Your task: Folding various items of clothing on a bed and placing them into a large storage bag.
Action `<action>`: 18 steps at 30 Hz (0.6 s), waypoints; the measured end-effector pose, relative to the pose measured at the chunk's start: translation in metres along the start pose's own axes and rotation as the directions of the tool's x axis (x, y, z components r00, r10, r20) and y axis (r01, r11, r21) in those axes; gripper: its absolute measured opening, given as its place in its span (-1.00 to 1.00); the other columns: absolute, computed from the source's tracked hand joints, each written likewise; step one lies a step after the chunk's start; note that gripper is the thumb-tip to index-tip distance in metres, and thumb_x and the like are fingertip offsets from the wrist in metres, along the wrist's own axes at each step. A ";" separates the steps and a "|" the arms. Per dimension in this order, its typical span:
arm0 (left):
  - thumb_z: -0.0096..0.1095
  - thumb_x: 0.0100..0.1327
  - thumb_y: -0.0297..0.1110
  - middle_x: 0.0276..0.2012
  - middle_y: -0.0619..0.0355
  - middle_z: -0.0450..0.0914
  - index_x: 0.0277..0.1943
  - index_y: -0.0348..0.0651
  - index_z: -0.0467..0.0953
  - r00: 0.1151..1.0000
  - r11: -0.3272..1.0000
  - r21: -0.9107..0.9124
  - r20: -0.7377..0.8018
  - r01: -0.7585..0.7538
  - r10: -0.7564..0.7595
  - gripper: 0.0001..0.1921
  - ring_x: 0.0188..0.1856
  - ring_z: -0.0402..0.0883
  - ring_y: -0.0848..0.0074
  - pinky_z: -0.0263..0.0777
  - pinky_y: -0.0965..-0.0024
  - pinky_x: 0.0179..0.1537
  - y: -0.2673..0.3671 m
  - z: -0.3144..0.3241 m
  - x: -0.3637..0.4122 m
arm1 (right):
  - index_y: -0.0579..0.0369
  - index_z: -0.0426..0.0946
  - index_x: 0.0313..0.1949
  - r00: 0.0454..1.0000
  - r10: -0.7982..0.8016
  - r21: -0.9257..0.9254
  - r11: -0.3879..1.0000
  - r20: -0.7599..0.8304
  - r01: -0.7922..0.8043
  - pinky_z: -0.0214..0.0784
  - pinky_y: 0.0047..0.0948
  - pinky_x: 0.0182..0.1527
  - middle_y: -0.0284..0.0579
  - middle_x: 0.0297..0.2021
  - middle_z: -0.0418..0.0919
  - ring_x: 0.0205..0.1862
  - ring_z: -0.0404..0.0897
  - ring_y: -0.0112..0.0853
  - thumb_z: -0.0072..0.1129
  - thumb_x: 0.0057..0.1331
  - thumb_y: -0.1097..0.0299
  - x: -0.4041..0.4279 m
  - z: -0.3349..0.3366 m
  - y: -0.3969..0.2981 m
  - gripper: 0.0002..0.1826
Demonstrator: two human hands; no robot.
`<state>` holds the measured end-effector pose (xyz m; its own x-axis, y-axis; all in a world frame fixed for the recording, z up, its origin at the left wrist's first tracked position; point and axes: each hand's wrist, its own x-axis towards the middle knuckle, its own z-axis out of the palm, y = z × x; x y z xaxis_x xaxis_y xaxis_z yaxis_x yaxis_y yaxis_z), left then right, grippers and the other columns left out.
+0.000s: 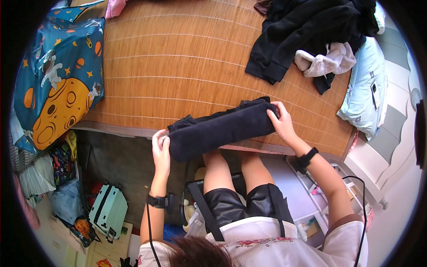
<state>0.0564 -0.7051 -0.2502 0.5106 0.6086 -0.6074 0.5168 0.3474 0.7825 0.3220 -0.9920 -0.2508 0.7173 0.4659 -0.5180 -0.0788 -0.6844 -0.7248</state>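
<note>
A folded black garment (222, 130) stretches between my two hands at the near edge of a bed covered by a bamboo mat (180, 66). My left hand (161, 145) pinches its left end, thumb on the near face. At the other end, my right hand (281, 118) grips the upper right corner. Behind the folded strip a thinner dark layer shows along its far side; whether it belongs to the same garment I cannot tell. Both wrists wear black straps, with cables running back along the arms.
Black clothes (300, 36) and a pale plush cloth (327, 61) lie at the far right, beside a light blue pillow (363, 90) with a phone (375, 95) on it. A blue astronaut-print storage bag (66, 76) stands left. A mint suitcase (108, 210) is on the floor.
</note>
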 end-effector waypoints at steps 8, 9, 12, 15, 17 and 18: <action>0.16 0.29 -0.35 0.15 0.00 0.31 0.20 -0.39 0.15 0.999 0.999 0.032 -0.031 0.036 -0.035 -0.48 0.20 0.28 0.41 0.10 0.39 0.24 -0.028 0.019 -0.001 | 0.18 0.22 0.09 0.985 0.074 0.440 0.898 -0.154 0.002 0.28 -0.52 0.03 -0.12 -0.15 0.53 -0.07 0.49 -0.47 0.11 0.30 0.37 0.004 0.022 0.021 -0.58; 0.17 0.29 -0.34 0.17 -0.04 0.29 0.19 -0.41 0.17 0.996 0.995 -0.048 0.018 0.091 -0.090 -0.49 0.21 0.26 0.38 0.10 0.36 0.24 -0.029 0.019 -0.001 | 0.15 0.14 0.16 0.997 0.070 0.558 0.829 -0.033 -0.039 0.26 -0.50 0.08 -0.10 -0.10 0.51 -0.03 0.47 -0.44 0.13 0.29 0.38 -0.002 0.017 0.017 -0.48; 0.12 0.32 -0.31 0.11 -0.03 0.32 0.14 -0.38 0.23 0.990 0.995 -0.007 -0.100 0.100 -0.100 -0.56 0.16 0.27 0.38 0.11 0.36 0.21 -0.037 0.019 -0.006 | 0.16 0.11 0.21 0.995 -0.093 0.246 0.966 0.042 0.079 0.22 -0.39 0.15 0.00 -0.04 0.47 0.05 0.43 -0.37 0.26 0.19 0.36 -0.020 0.009 0.032 -0.33; 0.04 0.37 -0.28 0.06 0.05 0.33 0.10 -0.32 0.24 0.960 0.972 0.220 -0.246 -0.078 0.132 -0.64 0.10 0.28 0.43 0.10 0.39 0.20 -0.043 0.032 -0.009 | 0.21 0.31 0.05 0.996 -0.089 0.055 0.995 0.021 0.088 0.30 -0.41 0.05 0.01 -0.15 0.53 -0.04 0.51 -0.37 0.26 0.18 0.38 -0.028 0.011 0.035 -0.52; 0.00 0.38 -0.28 0.06 0.02 0.31 0.08 -0.34 0.23 0.948 0.969 0.225 -0.273 -0.100 0.161 -0.65 0.12 0.26 0.40 0.05 0.37 0.22 -0.041 0.045 -0.010 | 0.20 0.34 -0.01 0.989 -0.102 0.082 0.990 -0.104 0.111 0.37 -0.43 -0.08 0.01 -0.26 0.57 -0.16 0.57 -0.33 0.22 0.21 0.38 -0.030 0.020 0.031 -0.61; 0.00 0.38 -0.30 0.01 -0.01 0.34 0.08 -0.36 0.23 0.922 0.958 0.266 -0.333 -0.109 0.197 -0.66 0.07 0.29 0.38 0.10 0.37 0.19 -0.042 0.049 -0.010 | 0.19 0.35 -0.05 0.948 -0.244 0.000 0.968 -0.202 0.250 0.40 -0.43 -0.21 0.03 -0.34 0.58 -0.27 0.61 -0.25 0.15 0.25 0.40 -0.031 0.027 0.030 -0.68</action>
<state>0.0630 -0.7606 -0.2837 0.3435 0.8674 -0.3600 0.6222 0.0770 0.7791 0.2790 -1.0117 -0.2690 0.8395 0.4958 -0.2223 0.1026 -0.5463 -0.8313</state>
